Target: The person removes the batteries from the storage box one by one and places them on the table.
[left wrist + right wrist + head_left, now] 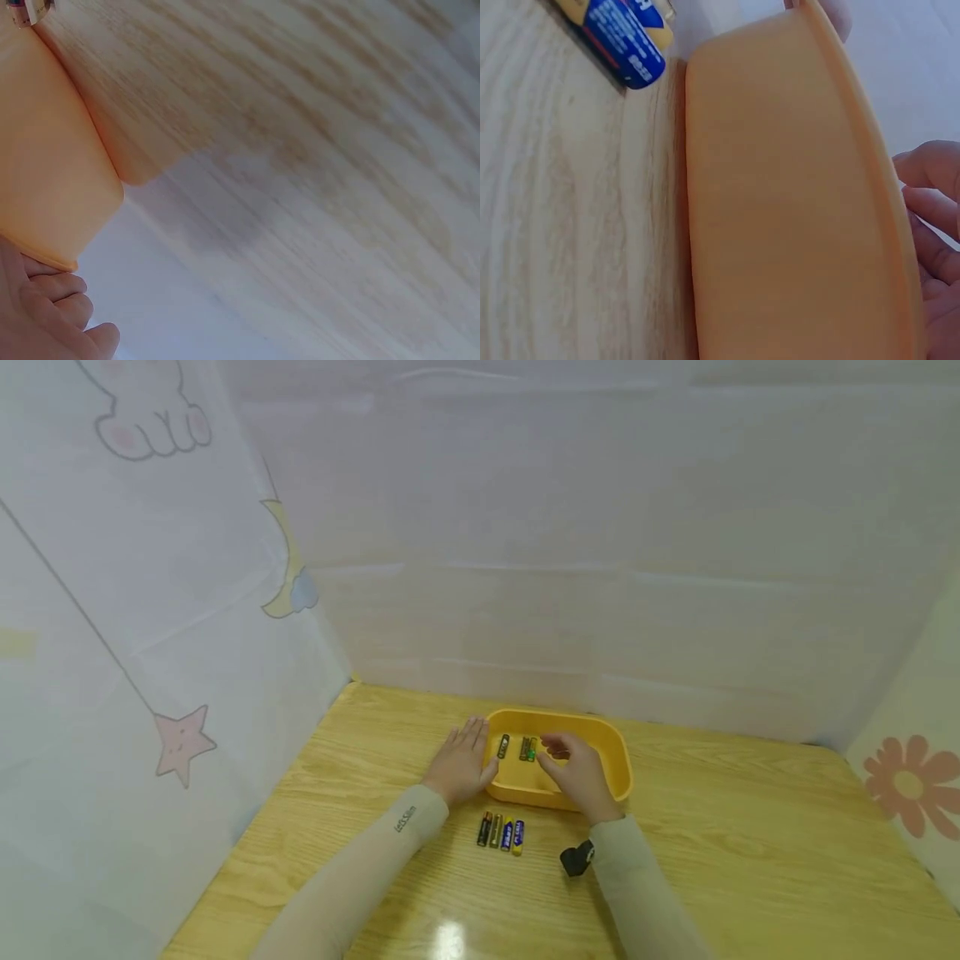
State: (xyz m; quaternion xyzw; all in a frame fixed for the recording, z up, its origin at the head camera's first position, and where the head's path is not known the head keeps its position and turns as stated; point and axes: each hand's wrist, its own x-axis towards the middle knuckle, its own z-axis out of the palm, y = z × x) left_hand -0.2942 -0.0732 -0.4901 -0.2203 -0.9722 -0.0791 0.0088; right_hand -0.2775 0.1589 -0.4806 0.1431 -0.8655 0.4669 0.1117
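Observation:
A yellow plastic tray sits on the wooden table. My left hand lies along its left rim with the fingers fairly straight and the thumb by the near left corner. Over the inside of the tray is my right hand, thumb and fingers bent and apart, with no object showing between them. Its thumb tip is beside a green battery. That battery lies against a dark one, and another battery lies farther left in the tray. In the right wrist view, the tray's outer wall hides part of the fingers.
In front of the tray, several batteries lie side by side on the table: a black one, a gold one and blue-and-yellow ones. A black device is at the right wrist. A pale printed sheet hangs behind the table.

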